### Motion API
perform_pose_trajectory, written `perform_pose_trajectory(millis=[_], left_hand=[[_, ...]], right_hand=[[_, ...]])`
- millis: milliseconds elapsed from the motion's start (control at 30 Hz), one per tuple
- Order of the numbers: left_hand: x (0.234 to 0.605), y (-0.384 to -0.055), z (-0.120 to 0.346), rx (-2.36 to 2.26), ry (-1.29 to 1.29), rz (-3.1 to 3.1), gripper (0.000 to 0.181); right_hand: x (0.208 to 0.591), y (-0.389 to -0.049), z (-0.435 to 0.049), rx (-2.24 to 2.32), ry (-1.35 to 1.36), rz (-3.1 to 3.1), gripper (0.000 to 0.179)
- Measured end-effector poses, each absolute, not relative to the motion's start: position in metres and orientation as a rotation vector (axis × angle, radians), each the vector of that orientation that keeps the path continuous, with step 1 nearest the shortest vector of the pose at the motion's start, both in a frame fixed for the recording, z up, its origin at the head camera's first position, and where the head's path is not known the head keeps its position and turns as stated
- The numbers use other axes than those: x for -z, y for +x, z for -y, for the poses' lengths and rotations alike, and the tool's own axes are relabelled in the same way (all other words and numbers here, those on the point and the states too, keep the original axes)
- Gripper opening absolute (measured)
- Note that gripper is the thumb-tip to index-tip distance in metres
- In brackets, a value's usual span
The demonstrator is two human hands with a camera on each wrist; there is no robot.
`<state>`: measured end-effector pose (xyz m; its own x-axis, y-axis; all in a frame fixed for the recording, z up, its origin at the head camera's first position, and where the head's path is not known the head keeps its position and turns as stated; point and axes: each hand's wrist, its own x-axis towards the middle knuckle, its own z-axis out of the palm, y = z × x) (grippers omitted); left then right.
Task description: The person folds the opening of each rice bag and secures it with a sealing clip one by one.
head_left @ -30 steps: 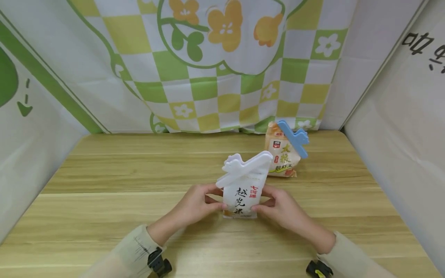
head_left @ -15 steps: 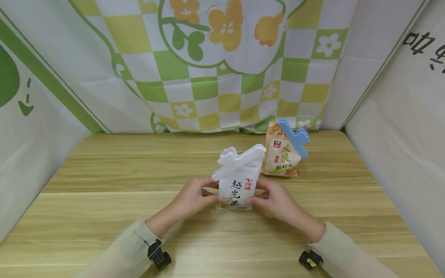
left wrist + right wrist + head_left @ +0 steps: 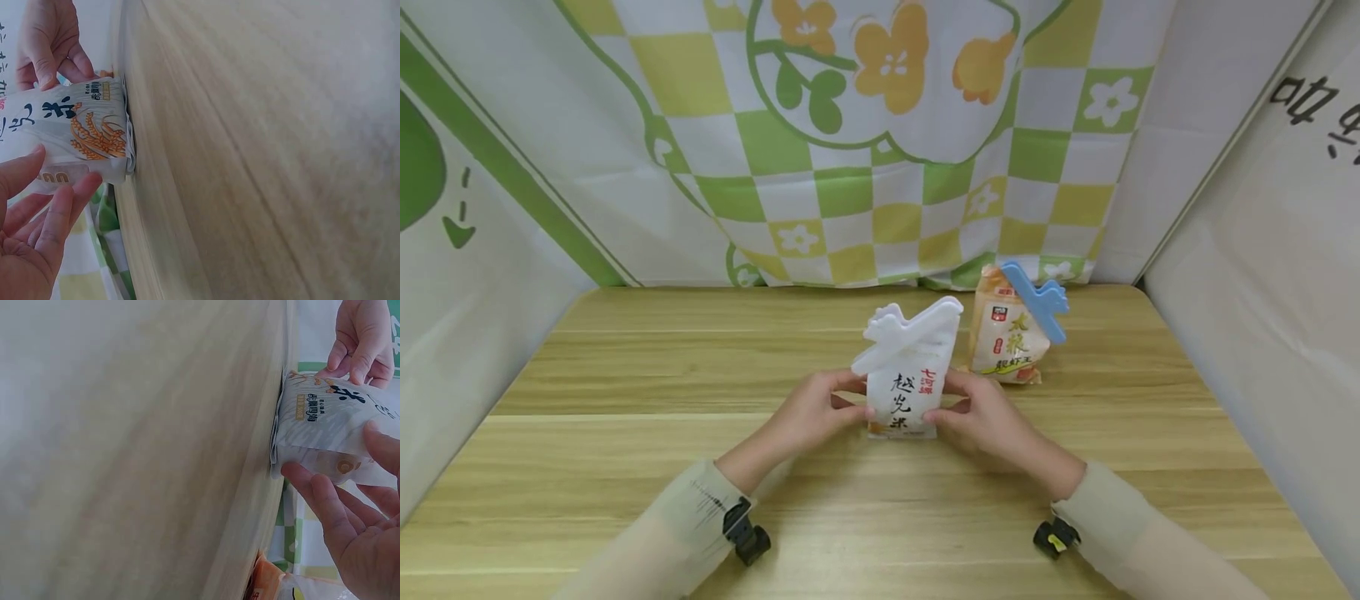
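A white rice bag [image 3: 901, 400] with black and red characters stands upright on the table, between my two hands. Across its folded top runs a white bag clip [image 3: 910, 333], slanting up to the right. My left hand [image 3: 820, 410] grips the bag's left side, thumb in front and fingers behind. On the opposite side my right hand [image 3: 992, 412] holds it the same way. In the left wrist view, orange grain ears are printed low on the rice bag [image 3: 59, 122], whose bottom edge is at the tabletop.
Behind and to the right stands a second, orange and cream bag [image 3: 1007, 342] with a blue clip [image 3: 1037, 302] on its top corner. The wooden table [image 3: 662, 358] ends at a checked green and yellow cloth [image 3: 842, 196]; white panels rise at both sides.
Both hands have moved the rice bag away from me and slightly left, closer to the level of the second bag. The orange bag has stayed where it was.
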<state>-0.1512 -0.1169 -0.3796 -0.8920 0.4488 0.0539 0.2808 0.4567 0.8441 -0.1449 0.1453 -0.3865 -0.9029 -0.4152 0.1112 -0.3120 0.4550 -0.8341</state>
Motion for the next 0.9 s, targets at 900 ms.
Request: perform_pose_trajectory(millis=[900], left_hand=[[0.380,-0.190,0.124,-1.394,0.560,-2.616,0.049]], right_hand=[[0.385,-0.183,-0.127,1.436,-0.539,-2.588,0.049]])
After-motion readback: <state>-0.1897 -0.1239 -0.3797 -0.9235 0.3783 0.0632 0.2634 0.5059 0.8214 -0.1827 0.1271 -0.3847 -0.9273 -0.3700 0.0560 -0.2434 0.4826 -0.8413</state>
